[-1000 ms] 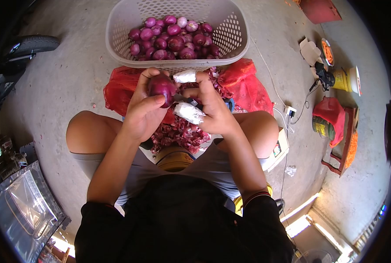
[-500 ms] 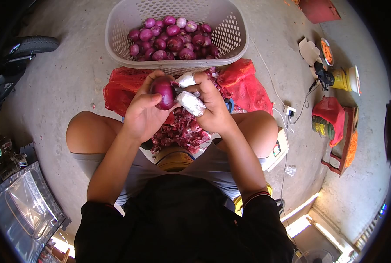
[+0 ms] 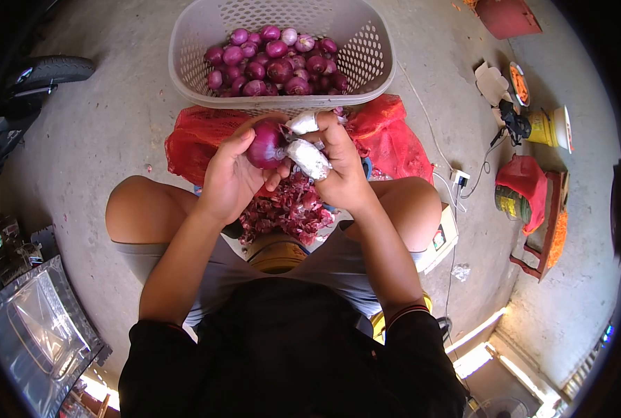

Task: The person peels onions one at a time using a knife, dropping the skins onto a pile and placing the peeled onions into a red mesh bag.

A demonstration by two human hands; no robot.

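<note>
A red onion (image 3: 266, 145) with a glossy purple skin rests in my left hand (image 3: 228, 174), whose fingers and thumb curl round it. Close against its right side is my right hand (image 3: 344, 167). White wrapping (image 3: 308, 159) covers the thumb and another finger of that hand. These wrapped fingers are bent together at the pale end of the onion; whatever lies between them is mostly hidden. Below both hands is a heap of loose onion skins (image 3: 289, 212), between my knees.
A grey perforated basket (image 3: 282, 102) of red onions stands ahead. Red mesh sacks (image 3: 394, 143) lie before it. To the right are a power socket (image 3: 460, 177) with cords, a yellow bucket (image 3: 544, 127) and a small wooden stool (image 3: 554, 209). A motorcycle tyre (image 3: 59, 70) shows at left.
The onion has turned in my left hand, and its pale end now faces the wrapped fingers. My right hand has shifted slightly right.
</note>
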